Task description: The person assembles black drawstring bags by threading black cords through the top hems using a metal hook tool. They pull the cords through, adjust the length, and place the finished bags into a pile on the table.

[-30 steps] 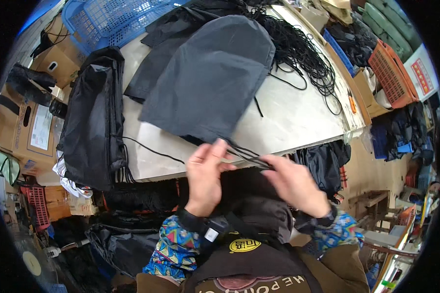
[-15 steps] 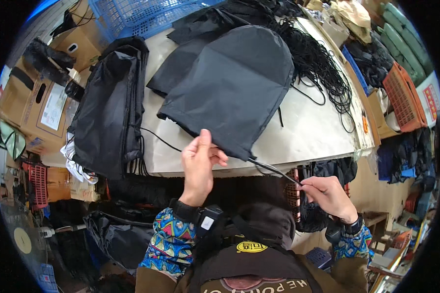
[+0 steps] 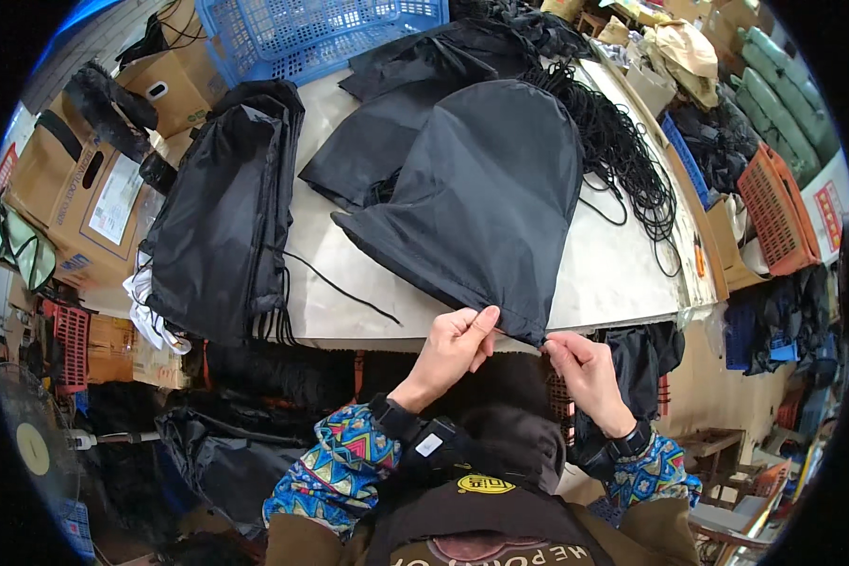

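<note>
A black fabric bag with a rounded far end lies on the pale tabletop, its hemmed near edge drawn over the table's front. My left hand is closed on that hem, thumb on top and fingers curled below. At the bag's near right corner, my right hand is pinched shut, close beside the left. Whether a cord is also between its fingertips is hidden. To the left lies a stack of black bags with cords hanging from it; one loose cord trails rightward across the table.
More black fabric pieces lie behind the bag. A tangled heap of black cords covers the table's right side, near orange-handled snips. A blue plastic crate stands at the back, and cardboard boxes at the left.
My right hand has moved left to the bag's corner, and the cord stretched between them no longer shows. My left hand has shifted right and closed on the hem. The bag has come nearer.
</note>
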Available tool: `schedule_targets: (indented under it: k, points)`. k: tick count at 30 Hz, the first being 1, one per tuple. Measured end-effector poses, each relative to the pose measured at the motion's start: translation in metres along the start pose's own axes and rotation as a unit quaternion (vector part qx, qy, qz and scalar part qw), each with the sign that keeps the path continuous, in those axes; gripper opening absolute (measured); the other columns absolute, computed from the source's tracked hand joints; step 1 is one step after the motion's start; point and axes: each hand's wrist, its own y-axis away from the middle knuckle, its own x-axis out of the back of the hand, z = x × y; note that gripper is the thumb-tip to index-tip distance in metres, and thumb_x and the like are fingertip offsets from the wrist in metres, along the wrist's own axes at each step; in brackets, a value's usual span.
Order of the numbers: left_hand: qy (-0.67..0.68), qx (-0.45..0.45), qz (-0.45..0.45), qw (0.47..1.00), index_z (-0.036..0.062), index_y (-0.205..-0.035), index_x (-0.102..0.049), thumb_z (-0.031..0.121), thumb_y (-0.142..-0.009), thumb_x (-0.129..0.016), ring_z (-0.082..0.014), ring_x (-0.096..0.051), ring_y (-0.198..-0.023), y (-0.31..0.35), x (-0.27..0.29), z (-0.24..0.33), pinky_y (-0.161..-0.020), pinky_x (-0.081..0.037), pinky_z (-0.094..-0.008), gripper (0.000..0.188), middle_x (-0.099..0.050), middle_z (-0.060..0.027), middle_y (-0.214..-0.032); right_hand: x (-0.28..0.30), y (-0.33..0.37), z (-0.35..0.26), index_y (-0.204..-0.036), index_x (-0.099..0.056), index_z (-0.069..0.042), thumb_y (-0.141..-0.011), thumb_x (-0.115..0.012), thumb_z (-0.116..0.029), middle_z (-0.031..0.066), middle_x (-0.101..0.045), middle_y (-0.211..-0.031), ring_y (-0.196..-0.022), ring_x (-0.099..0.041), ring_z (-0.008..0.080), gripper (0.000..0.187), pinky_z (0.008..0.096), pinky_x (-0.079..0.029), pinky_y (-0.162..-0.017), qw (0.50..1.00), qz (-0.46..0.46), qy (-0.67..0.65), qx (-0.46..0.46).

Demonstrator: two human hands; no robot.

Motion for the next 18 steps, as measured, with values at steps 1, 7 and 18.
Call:
schedule_targets:
  k: [1,7,18]
  points:
    - [-0.009,-0.005,0.001,1.000,0.0052,-0.062,-0.054,0.032,-0.096,-0.050,-0.0052,-0.041,-0.042,0.000,0.003,-0.003,-0.040,-0.030,-0.0203,0.043,-0.049,0.0014,-0.052,0.000,0.000,-0.001,-0.093,-0.063,0.004,-0.091,-0.057,-0.009,0.0011,-0.054,-0.062,-0.058,-0.049,0.0064,0.015,0.0224,-0.040,-0.053,1.000,-0.009,-0.018,-0.020]
    - [0.045,0.018,0.048,0.998,0.0037,-0.071,-0.054,0.031,-0.095,-0.053,-0.0119,-0.058,-0.056,0.003,0.005,-0.012,-0.047,-0.047,-0.0246,0.036,-0.056,-0.0030,-0.063,-0.011,0.007,0.005,-0.091,-0.063,0.004,-0.089,-0.058,-0.008,0.0059,-0.056,-0.063,-0.056,-0.051,0.0146,0.014,0.0258,-0.041,-0.053,1.000,-0.003,0.003,-0.023]
    - [0.058,-0.068,0.146,0.985,0.0010,-0.080,-0.058,0.033,-0.097,-0.047,-0.0114,-0.056,-0.051,-0.002,0.045,-0.006,-0.045,-0.045,-0.0238,0.038,-0.059,-0.0063,-0.065,0.044,-0.012,0.000,-0.094,-0.063,0.004,-0.092,-0.056,-0.014,-0.0012,-0.060,-0.071,-0.064,-0.052,0.0054,0.019,0.0210,-0.043,-0.058,0.986,-0.119,-0.058,-0.103]
